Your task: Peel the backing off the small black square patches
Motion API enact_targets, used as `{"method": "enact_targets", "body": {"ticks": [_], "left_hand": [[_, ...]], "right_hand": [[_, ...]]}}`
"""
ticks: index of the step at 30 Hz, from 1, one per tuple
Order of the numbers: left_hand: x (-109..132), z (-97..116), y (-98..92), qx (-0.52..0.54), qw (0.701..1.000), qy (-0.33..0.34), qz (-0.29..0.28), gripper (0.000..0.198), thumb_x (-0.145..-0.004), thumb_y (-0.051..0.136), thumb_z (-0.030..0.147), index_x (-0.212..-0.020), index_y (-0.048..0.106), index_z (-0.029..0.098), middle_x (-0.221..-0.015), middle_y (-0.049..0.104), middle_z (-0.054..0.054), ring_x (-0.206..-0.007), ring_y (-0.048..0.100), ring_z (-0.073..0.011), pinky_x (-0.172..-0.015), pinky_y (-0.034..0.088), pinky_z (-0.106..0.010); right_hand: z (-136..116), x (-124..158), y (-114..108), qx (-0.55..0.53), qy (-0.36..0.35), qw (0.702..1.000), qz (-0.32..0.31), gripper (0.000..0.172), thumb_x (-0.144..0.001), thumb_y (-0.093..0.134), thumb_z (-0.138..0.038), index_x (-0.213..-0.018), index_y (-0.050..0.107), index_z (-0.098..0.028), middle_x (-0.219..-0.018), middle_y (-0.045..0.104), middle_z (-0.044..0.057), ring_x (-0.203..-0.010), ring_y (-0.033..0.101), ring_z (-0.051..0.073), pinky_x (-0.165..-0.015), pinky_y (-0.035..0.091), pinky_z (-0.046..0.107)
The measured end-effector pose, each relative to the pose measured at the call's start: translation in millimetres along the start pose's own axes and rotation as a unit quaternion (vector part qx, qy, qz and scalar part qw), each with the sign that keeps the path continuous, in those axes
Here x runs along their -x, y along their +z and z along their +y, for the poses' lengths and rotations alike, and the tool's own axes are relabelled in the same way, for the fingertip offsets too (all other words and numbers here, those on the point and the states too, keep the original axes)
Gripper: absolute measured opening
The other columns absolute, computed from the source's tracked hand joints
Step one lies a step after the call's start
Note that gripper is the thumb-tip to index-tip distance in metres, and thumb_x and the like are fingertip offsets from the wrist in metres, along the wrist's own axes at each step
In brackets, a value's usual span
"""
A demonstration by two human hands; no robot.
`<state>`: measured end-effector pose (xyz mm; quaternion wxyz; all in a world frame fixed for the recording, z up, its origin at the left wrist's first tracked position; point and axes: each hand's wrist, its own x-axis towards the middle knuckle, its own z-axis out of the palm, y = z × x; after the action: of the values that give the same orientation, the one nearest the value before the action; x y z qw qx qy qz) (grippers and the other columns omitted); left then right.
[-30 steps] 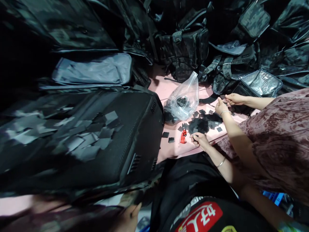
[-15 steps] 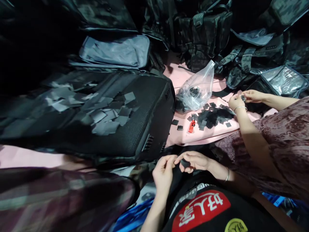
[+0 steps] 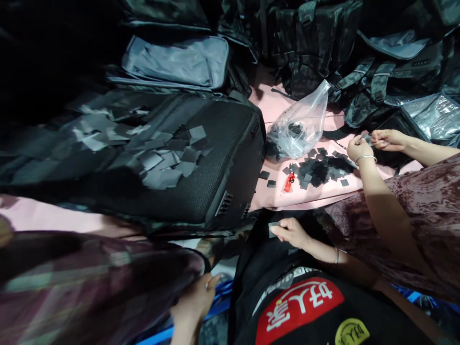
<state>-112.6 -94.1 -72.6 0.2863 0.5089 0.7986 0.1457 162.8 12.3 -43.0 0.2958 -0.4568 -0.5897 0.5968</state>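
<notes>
While pinching one black square patch (image 3: 274, 229) in right hand (image 3: 292, 233), held it just off near edge of black backpack (image 3: 215, 158).
Had many grey squares (image 3: 161, 165) strewn over its mesh back; had a heap of black squares (image 3: 319, 168) yet on pink table (image 3: 323, 192) beside clear bag (image 3: 302, 129). Rested left hand (image 3: 196, 299) low, grip impossible to tell.

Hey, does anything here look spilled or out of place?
Yes: grey square patches lie strewn across the black backpack, apart from the pile of squares on the pink table. The right hand pinches one patch.

Black top (image 3: 258, 268), red patch (image 3: 300, 306); bracelet (image 3: 337, 255), perhaps silver.
</notes>
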Motion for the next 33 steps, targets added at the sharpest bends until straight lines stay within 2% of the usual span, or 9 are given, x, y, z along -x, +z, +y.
{"method": "enact_targets", "body": {"ticks": [3, 5, 9, 13, 17, 22, 26, 30, 33], "left_hand": [[5.3, 49.1, 3.2, 0.149, 0.988, 0.051, 0.006, 0.033, -0.069, 0.060, 0.038, -0.098, 0.067, 0.024, -0.102, 0.066, -0.009, -0.099, 0.060, -0.0278, -0.083, 0.046, -0.038], [7.0, 87.8, 9.6, 0.300, 0.951, 0.043, -0.058, 0.042, -0.075, 0.058, 0.043, -0.112, 0.062, 0.023, -0.102, 0.067, -0.008, -0.087, 0.064, -0.0231, -0.079, 0.050, -0.036], [4.9, 139.7, 25.6, 0.430, 0.901, 0.031, -0.057, 0.027, -0.070, 0.067, 0.043, -0.078, 0.068, 0.017, -0.066, 0.064, -0.002, -0.058, 0.056, -0.0142, -0.059, 0.048, -0.026], [-2.2, 145.0, 26.5, 0.552, 0.832, -0.061, -0.012, 0.032, -0.063, 0.074, 0.044, -0.072, 0.062, 0.015, -0.065, 0.065, -0.001, -0.055, 0.057, -0.0129, -0.056, 0.049, -0.025], [-3.1, 130.8, 15.0, 0.593, 0.795, -0.129, 0.007, 0.037, -0.059, 0.079, 0.041, -0.077, 0.061, 0.015, -0.071, 0.068, -0.003, -0.058, 0.061, -0.0139, -0.058, 0.051, -0.026], [7.7, 125.2, 13.0, 0.608, 0.786, -0.108, 0.010, 0.037, -0.058, 0.081, 0.028, -0.089, 0.064, 0.018, -0.067, 0.065, 0.001, -0.058, 0.056, -0.0097, -0.056, 0.046, -0.020], [12.1, 129.3, 19.6, 0.607, 0.793, -0.049, -0.007, 0.027, -0.063, 0.076, 0.028, -0.088, 0.067, 0.019, -0.064, 0.060, 0.002, -0.056, 0.051, -0.0085, -0.057, 0.044, -0.020], [10.1, 133.8, 23.1, 0.518, 0.855, -0.017, -0.028, 0.025, -0.069, 0.069, 0.036, -0.083, 0.071, 0.016, -0.067, 0.062, -0.001, -0.060, 0.053, -0.0129, -0.062, 0.045, -0.025], [7.5, 138.5, 28.0, 0.415, 0.908, 0.009, -0.061, 0.028, -0.068, 0.069, 0.040, -0.084, 0.071, 0.017, -0.073, 0.066, -0.003, -0.065, 0.056, -0.0159, -0.065, 0.046, -0.027]], "right_hand": [[0.1, 1.1, 3.3, 0.025, 0.008, 0.999, -0.040, 0.047, -0.081, 0.058, -0.039, -0.042, 0.050, -0.014, -0.040, 0.045, -0.003, -0.044, 0.042, 0.006, -0.051, 0.032, 0.020], [-1.6, 3.1, 5.1, 0.033, 0.014, 0.997, -0.072, 0.046, -0.080, 0.059, -0.041, -0.044, 0.052, -0.014, -0.041, 0.046, -0.003, -0.044, 0.042, 0.006, -0.050, 0.031, 0.020], [-5.0, 7.7, 2.7, -0.061, 0.053, 0.991, -0.106, 0.052, -0.083, 0.050, -0.055, -0.053, 0.055, -0.012, -0.041, 0.044, -0.003, -0.039, 0.035, 0.005, -0.044, 0.028, 0.019], [-2.5, 9.9, -7.0, -0.293, 0.107, 0.931, -0.189, 0.050, -0.081, 0.050, -0.060, -0.088, 0.060, -0.012, -0.071, 0.061, 0.004, -0.051, 0.047, 0.007, -0.046, 0.034, 0.019], [4.7, 9.6, -9.9, -0.297, 0.111, 0.943, -0.105, 0.038, -0.076, 0.063, -0.048, -0.085, 0.059, -0.011, -0.065, 0.059, 0.002, -0.042, 0.039, 0.003, -0.039, 0.024, 0.017], [7.4, 5.8, -1.9, -0.186, 0.076, 0.979, -0.026, 0.042, -0.080, 0.056, -0.050, -0.064, 0.056, -0.011, -0.046, 0.044, -0.004, -0.037, 0.033, 0.002, -0.036, 0.018, 0.016], [9.5, -0.9, 4.1, -0.230, 0.155, 0.961, 0.022, 0.053, -0.072, 0.059, -0.064, -0.056, 0.044, -0.015, -0.043, 0.040, -0.006, -0.031, 0.025, 0.001, -0.033, 0.012, 0.017], [11.3, -1.2, 7.6, -0.221, 0.170, 0.960, -0.025, 0.059, -0.075, 0.049, -0.070, -0.056, 0.047, -0.015, -0.039, 0.035, -0.006, -0.031, 0.025, 0.002, -0.033, 0.014, 0.018], [9.6, 3.7, 11.9, -0.114, 0.131, 0.985, -0.001, 0.056, -0.080, 0.047, -0.064, -0.056, 0.051, -0.014, -0.041, 0.042, -0.003, -0.036, 0.035, 0.005, -0.038, 0.023, 0.018]]}}
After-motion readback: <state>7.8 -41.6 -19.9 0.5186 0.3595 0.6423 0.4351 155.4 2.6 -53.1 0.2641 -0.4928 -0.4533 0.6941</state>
